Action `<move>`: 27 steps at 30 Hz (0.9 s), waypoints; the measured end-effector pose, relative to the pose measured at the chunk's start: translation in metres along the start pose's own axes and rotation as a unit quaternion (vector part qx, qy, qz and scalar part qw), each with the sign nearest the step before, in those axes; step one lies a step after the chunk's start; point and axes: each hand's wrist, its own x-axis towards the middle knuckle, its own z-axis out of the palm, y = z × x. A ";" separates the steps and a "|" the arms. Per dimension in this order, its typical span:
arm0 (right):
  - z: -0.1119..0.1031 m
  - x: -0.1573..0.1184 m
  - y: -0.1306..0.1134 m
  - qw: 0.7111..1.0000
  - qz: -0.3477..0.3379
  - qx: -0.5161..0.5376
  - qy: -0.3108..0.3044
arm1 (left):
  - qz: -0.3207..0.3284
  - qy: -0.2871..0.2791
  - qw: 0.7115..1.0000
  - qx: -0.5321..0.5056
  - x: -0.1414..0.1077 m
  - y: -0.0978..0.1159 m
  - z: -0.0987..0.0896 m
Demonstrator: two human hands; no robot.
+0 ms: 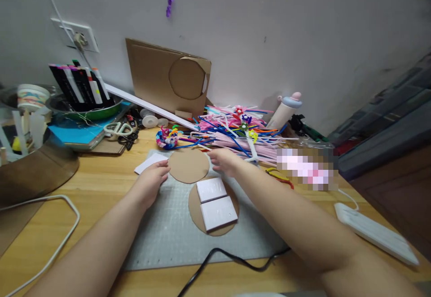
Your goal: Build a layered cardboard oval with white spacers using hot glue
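Observation:
A round cardboard disc (188,166) lies flat at the back of the grey cutting mat (161,243). My left hand (153,182) is at its left edge, fingers loosely extended, beside a white card piece (150,163). On the disc's other side is my right hand (225,161), its fingertips close to the right edge with fingers slightly curved. Whether the fingertips touch the disc is hard to make out. Nearer to me lies a second cardboard disc (195,214), carrying two white rectangular blocks (211,190) (218,213) set edge to edge.
Behind the mat lie piled pipe cleaners (232,139) and a cardboard sheet (151,72) with a round cut. Scissors (118,129) and markers (81,86) are at left; pliers (279,176), a bottle (284,113) and a white device (375,234) at right. A black cable (235,257) crosses the front.

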 end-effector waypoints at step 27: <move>-0.079 -0.131 0.052 0.980 0.050 0.192 0.016 | -0.047 -0.150 0.988 -0.007 -0.117 -0.049 0.001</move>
